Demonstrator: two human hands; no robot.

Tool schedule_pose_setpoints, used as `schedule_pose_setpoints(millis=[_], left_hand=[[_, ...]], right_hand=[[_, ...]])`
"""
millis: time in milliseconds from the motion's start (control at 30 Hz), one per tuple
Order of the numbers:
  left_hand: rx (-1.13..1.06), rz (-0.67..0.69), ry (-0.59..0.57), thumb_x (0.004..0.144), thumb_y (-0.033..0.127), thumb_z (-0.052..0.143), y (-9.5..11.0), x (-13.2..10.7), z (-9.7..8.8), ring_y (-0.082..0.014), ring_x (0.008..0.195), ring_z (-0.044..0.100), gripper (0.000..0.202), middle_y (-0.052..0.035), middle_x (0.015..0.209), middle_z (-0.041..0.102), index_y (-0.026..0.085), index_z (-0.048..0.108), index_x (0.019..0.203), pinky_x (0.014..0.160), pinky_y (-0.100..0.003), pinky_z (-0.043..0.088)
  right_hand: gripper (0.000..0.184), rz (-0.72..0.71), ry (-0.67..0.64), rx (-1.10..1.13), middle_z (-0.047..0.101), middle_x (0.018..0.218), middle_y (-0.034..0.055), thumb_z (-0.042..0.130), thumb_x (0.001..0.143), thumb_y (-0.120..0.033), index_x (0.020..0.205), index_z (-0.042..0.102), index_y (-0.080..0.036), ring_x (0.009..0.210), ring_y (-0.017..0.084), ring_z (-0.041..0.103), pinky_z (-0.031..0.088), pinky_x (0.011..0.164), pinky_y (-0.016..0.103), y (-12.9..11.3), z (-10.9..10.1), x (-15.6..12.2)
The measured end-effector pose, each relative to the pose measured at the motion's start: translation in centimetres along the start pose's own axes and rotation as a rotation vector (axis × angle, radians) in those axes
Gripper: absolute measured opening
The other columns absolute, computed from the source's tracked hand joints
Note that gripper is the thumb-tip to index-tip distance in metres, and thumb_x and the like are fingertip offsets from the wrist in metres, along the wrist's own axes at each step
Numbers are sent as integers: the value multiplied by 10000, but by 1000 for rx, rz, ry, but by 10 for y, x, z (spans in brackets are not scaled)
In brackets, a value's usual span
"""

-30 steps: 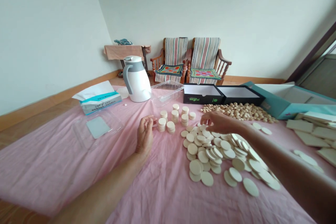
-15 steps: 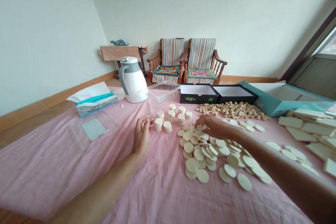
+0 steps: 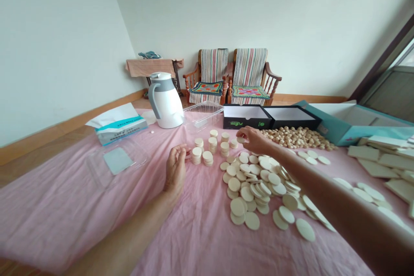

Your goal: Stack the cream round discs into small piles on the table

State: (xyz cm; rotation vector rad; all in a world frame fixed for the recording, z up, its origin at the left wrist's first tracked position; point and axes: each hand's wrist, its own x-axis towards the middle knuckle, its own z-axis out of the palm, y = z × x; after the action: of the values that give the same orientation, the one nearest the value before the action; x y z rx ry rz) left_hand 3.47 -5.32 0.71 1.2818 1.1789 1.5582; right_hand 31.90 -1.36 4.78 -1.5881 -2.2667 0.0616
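Observation:
My right hand point(image 3: 254, 139) pinches a pale round wooden disc point(image 3: 240, 139) between thumb and fingers, just right of a short disc stack point(image 3: 233, 143). Several more stacks of the same discs stand upright in loose rows; the nearest to my left hand is a front stack point(image 3: 196, 155). My left hand point(image 3: 176, 166) rests on the cloth beside it, fingers half curled with nothing visible in them; whether the fingertips touch the stack is unclear. Below my right forearm spreads a loose pile of discs point(image 3: 255, 187), partly hidden by the arm.
Wooden balls point(image 3: 294, 137) lie before two black boxes point(image 3: 247, 116). A teal box point(image 3: 359, 121) and rectangular wooden slabs point(image 3: 384, 157) are at right. Leftward stand a white jug point(image 3: 166, 105), a tissue pack point(image 3: 119, 126) and clear plastic trays point(image 3: 142, 157) on pink cloth point(image 3: 106, 224).
My right hand has moved left and up from the loose pile to the short stack at the back, a disc now showing in its fingers. My left hand stays nearly still.

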Motion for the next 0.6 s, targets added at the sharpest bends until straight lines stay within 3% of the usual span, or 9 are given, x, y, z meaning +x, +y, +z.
schedule_pose_setpoints(millis=[267, 367, 433, 533, 600], left_hand=[[-19, -16, 11, 817, 412, 516, 1, 1, 1, -197, 911, 603, 319, -76, 967, 616, 151, 555, 997, 752, -311, 491], [-22, -12, 6, 821, 411, 514, 1, 1, 1, -197, 918, 601, 309, -75, 977, 613, 153, 555, 986, 754, -310, 491], [-22, -11, 1, 824, 409, 512, 1, 1, 1, -199, 925, 600, 305, -77, 988, 611, 154, 553, 986, 754, -310, 491], [-6, -11, -5, 833, 411, 504, 1, 1, 1, -200, 932, 601, 313, -80, 995, 612, 156, 548, 1008, 765, -313, 487], [10, -6, -5, 841, 417, 493, 1, 0, 1, -198, 942, 598, 318, -80, 1009, 611, 161, 548, 1022, 778, -315, 482]], right_hand=[[374, -54, -56, 36, 624, 936, 71, 508, 597, -64, 950, 606, -135, 845, 164, 559, 414, 759, 240, 3, 15, 15], [417, -39, -55, 42, 627, 971, 82, 482, 601, -52, 994, 598, -126, 858, 165, 564, 421, 755, 243, 4, 9, 9], [380, -30, -80, 43, 645, 904, 71, 464, 593, -38, 927, 620, -128, 807, 159, 576, 428, 721, 238, 6, 2, 2], [325, -59, -187, 54, 662, 798, 44, 484, 552, -27, 806, 650, -145, 720, 144, 586, 431, 658, 216, 7, -7, -10], [370, -75, -268, 63, 671, 827, 44, 495, 538, -26, 843, 663, -151, 729, 145, 591, 431, 653, 213, 5, -10, -16]])
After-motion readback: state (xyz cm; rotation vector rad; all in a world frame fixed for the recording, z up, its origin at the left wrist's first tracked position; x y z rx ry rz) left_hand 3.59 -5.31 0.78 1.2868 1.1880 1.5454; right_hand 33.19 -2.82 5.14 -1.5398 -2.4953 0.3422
